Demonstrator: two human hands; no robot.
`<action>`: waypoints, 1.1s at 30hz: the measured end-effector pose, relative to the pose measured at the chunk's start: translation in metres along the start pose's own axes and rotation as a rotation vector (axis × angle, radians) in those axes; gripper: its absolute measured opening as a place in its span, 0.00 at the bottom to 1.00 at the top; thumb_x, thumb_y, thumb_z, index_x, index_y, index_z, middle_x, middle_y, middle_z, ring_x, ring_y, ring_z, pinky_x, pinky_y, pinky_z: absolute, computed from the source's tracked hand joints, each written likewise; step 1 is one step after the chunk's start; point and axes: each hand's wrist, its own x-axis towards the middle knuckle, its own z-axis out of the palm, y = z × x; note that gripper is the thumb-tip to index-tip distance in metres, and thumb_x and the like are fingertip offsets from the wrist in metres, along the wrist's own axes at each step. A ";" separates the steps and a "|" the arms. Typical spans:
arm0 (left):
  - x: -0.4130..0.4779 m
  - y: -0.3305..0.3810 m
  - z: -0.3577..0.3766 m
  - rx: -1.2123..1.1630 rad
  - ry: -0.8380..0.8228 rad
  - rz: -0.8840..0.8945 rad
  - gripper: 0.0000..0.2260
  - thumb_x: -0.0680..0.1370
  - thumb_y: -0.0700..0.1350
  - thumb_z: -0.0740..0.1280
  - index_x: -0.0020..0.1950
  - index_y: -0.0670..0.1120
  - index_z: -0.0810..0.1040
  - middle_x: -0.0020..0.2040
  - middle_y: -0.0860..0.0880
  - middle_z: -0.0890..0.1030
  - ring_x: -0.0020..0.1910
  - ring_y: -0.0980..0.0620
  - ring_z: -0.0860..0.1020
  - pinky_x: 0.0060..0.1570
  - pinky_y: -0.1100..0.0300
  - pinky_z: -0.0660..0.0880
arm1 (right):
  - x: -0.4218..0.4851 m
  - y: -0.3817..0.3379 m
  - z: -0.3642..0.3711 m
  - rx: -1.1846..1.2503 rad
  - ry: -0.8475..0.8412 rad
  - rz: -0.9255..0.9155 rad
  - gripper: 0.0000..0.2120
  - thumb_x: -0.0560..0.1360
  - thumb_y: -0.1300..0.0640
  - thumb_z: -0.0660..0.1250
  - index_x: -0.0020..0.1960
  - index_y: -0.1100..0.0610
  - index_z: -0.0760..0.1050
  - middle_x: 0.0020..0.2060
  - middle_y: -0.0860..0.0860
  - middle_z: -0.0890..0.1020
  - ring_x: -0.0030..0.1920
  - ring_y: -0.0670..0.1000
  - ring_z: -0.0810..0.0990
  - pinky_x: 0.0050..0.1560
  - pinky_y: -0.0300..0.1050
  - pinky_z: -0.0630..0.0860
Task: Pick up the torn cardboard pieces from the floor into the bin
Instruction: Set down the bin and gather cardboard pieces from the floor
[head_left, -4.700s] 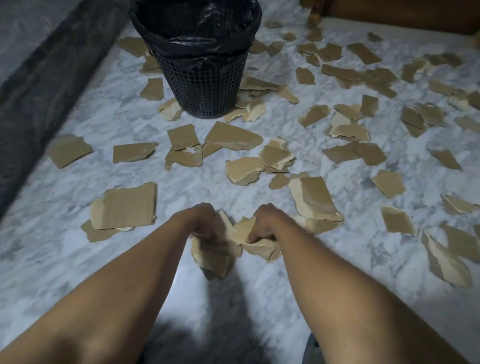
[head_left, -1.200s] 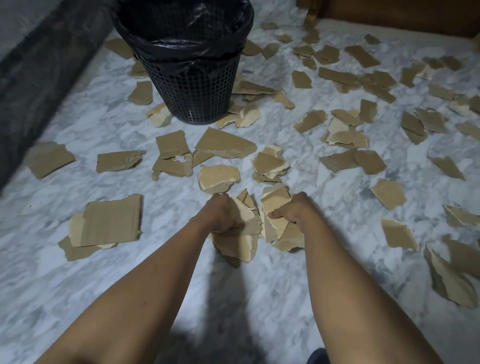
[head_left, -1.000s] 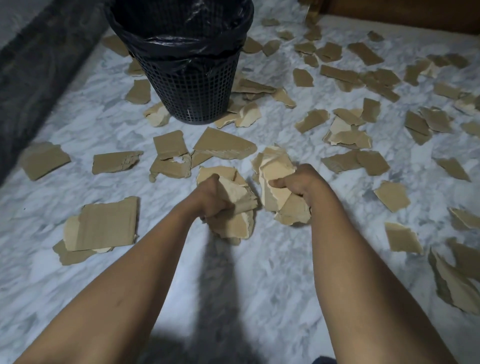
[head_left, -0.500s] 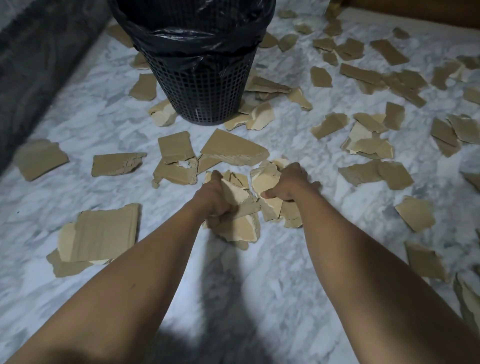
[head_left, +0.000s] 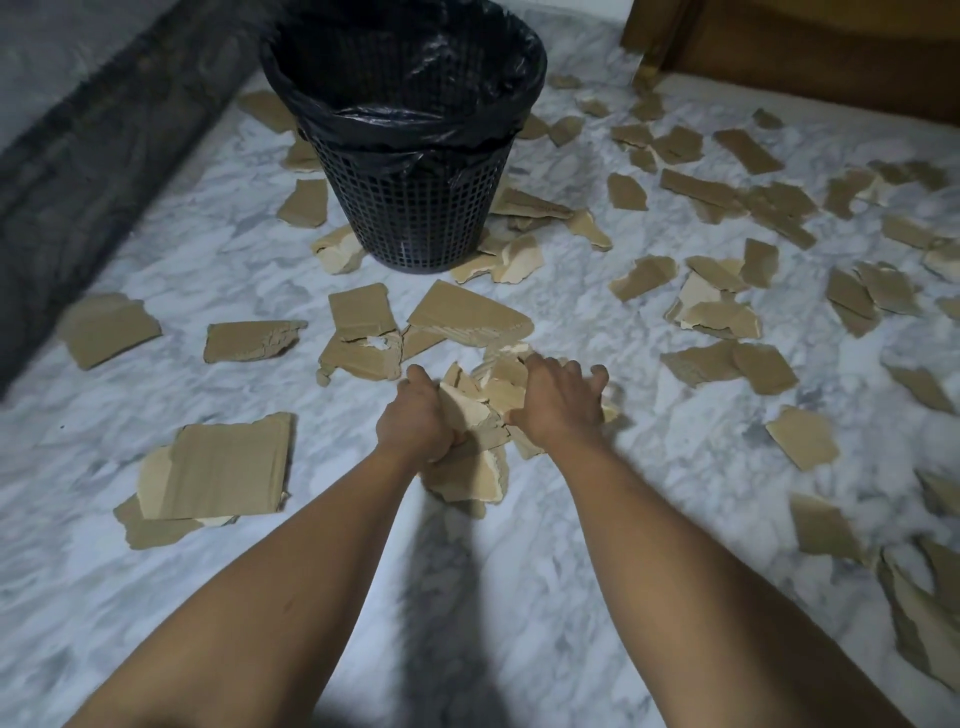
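The step in hand is the gathering of pieces, with the carry to the bin not yet begun. The left hand (head_left: 415, 421) has its fingers curled tight around a bundle of torn cardboard pieces (head_left: 470, 475), low over the marble floor (head_left: 675, 452). The right hand (head_left: 558, 402) lies just beside it on more pieces, fingers spread; whether it grips them I cannot tell. Many pieces lie scattered around. The bin (head_left: 410, 208) stands ahead, well apart. Next, I think, both hands must close firmly and lift over the rim.
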 end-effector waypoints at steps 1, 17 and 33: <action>-0.003 -0.003 0.000 -0.017 0.004 -0.012 0.31 0.67 0.49 0.79 0.58 0.44 0.61 0.57 0.44 0.73 0.53 0.39 0.78 0.41 0.52 0.69 | -0.003 0.002 -0.002 0.034 -0.008 0.013 0.32 0.65 0.41 0.77 0.64 0.48 0.71 0.57 0.49 0.79 0.64 0.55 0.72 0.62 0.59 0.59; -0.033 -0.056 -0.050 -0.233 -0.282 -0.165 0.26 0.68 0.52 0.79 0.56 0.37 0.77 0.49 0.40 0.81 0.47 0.40 0.82 0.30 0.58 0.74 | 0.003 0.034 -0.037 1.160 -0.403 0.463 0.32 0.66 0.48 0.80 0.63 0.63 0.74 0.56 0.53 0.80 0.46 0.53 0.80 0.50 0.48 0.75; -0.045 -0.175 -0.099 0.230 -0.002 -0.437 0.45 0.70 0.70 0.67 0.71 0.37 0.63 0.69 0.38 0.68 0.76 0.40 0.56 0.77 0.51 0.47 | 0.024 -0.042 0.000 0.304 -0.234 0.309 0.25 0.69 0.45 0.74 0.62 0.53 0.74 0.56 0.55 0.81 0.57 0.61 0.79 0.48 0.54 0.68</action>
